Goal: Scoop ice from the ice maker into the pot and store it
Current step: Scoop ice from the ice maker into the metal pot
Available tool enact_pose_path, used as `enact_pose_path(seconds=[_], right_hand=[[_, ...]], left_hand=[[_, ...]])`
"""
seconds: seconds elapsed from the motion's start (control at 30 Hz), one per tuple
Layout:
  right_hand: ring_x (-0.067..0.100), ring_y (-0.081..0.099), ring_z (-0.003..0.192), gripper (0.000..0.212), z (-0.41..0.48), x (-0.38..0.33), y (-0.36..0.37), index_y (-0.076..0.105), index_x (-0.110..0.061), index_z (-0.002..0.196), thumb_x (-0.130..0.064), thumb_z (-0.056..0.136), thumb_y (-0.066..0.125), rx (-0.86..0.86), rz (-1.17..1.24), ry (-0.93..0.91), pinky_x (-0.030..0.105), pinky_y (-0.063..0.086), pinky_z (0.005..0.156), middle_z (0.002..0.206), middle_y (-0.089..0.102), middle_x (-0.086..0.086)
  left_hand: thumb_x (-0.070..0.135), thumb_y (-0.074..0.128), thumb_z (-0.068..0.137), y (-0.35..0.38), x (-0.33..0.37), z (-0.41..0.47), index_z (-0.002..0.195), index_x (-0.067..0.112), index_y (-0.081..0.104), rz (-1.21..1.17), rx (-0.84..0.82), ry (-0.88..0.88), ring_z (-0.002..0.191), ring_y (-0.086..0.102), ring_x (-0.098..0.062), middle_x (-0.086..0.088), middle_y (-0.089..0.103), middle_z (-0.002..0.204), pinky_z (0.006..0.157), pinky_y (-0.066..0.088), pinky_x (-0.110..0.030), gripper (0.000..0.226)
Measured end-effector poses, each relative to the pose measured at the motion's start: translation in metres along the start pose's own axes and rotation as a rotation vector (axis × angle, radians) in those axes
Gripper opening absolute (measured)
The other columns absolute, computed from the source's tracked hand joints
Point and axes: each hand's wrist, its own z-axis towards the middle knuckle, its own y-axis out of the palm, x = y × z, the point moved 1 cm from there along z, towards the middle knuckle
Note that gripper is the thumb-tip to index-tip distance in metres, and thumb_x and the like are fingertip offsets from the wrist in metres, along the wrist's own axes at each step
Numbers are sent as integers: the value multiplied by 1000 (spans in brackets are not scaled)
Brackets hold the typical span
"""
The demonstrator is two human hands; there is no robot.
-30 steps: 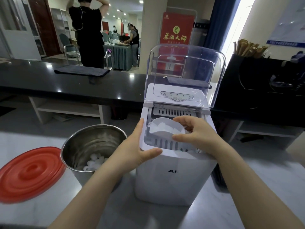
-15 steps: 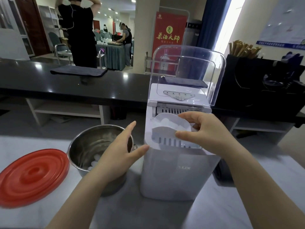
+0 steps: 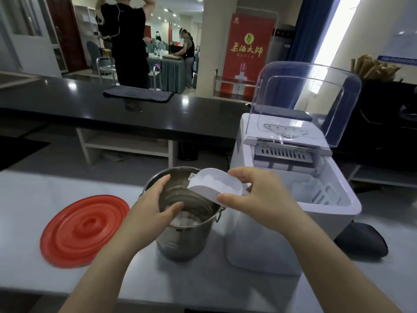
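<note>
A steel pot [image 3: 180,242] stands on the light counter with ice cubes [image 3: 185,221] at its bottom. My left hand [image 3: 153,213] grips the pot's near-left rim, thumb inside. My right hand [image 3: 259,197] holds a white plastic scoop [image 3: 214,185] filled with ice, tilted over the pot's right side. The white ice maker [image 3: 293,199] sits to the right with its clear lid [image 3: 309,100] raised and its basket open. The pot's red lid [image 3: 83,229] lies flat on the counter to the left.
A dark object [image 3: 363,240] lies on the counter behind the ice maker's right side. Beyond is a black bar counter [image 3: 112,111] with a folded dark cloth [image 3: 137,96]. People stand in the room behind.
My right hand has carried the filled scoop out of the ice maker leftwards over the pot. My left hand left the ice maker's side and took hold of the pot's rim.
</note>
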Motion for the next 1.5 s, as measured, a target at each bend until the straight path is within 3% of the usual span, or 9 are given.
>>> enact_pose_path(seconds=[0.27, 0.43, 0.57, 0.7, 0.93, 1.07, 1.13, 1.3, 1.5], right_hand=[[14, 53, 115, 69, 9, -19, 45, 49, -27, 135, -56, 75, 68, -41, -194, 37, 29, 46, 92, 128, 58, -9], [20, 57, 108, 65, 10, -24, 58, 43, -23, 137, -44, 81, 69, 18, -522, -81, 31, 45, 85, 126, 58, -4], [24, 64, 74, 75, 13, -19, 65, 64, -15, 117, -32, 49, 92, 176, -755, -219, 36, 44, 66, 100, 67, -2], [24, 63, 72, 76, 16, -14, 60, 64, -15, 116, -27, 45, 92, 265, -782, -294, 37, 43, 68, 101, 67, -1], [23, 66, 84, 80, 12, 0, 38, 61, -17, 123, -34, 51, 92, 266, -652, -330, 40, 48, 73, 116, 67, -3], [20, 62, 105, 76, 9, 15, 17, 53, -23, 133, -35, 65, 86, 219, -369, -290, 44, 48, 88, 124, 63, -6], [15, 59, 107, 76, 6, 22, 5, 52, -25, 135, -35, 67, 84, 225, -232, -280, 44, 50, 90, 122, 62, -10], [-8, 56, 92, 66, 1, 48, -30, 52, -39, 128, -39, 68, 80, 168, 92, -141, 11, 50, 75, 107, 56, -32], [1, 57, 99, 70, 6, 98, -75, 51, -36, 132, -32, 70, 82, 196, 25, -42, 9, 41, 79, 109, 58, -24]], left_hand=[[43, 57, 89, 3, -34, 4, 151, 17, 14, 245, -63, 33, 145, -6, -8, 5, 8, 159, 114, 2, -22, 79], [47, 55, 88, 6, -43, 4, 150, 22, 20, 232, -32, 62, 143, -9, -5, 8, 10, 158, 113, -1, -22, 75], [47, 56, 89, 6, -47, 4, 149, 24, 22, 224, -23, 75, 141, -9, 0, 10, 11, 158, 110, -2, -18, 72], [45, 57, 88, 6, -48, 4, 148, 25, 24, 210, -11, 81, 136, -11, 5, 9, 12, 158, 111, -1, -20, 72], [39, 64, 86, 8, -39, 6, 148, 26, 25, 147, 22, 24, 145, -1, -8, 7, 17, 157, 118, 9, -31, 74], [38, 60, 77, 13, -22, 2, 139, 26, 40, -56, 216, -57, 140, 28, -20, 6, 44, 140, 111, 30, -44, 66], [24, 63, 83, 20, -10, -2, 137, 26, 43, -110, 306, -55, 143, 19, -11, 8, 42, 143, 114, 25, -38, 58], [11, 64, 85, 42, 28, -4, 126, 38, 46, -153, 313, 32, 139, 29, -10, 11, 43, 141, 113, 28, -38, 53], [35, 54, 74, 65, 65, 2, 127, 45, 44, -208, 223, 64, 129, 42, -7, 12, 49, 138, 108, 35, -35, 55]])
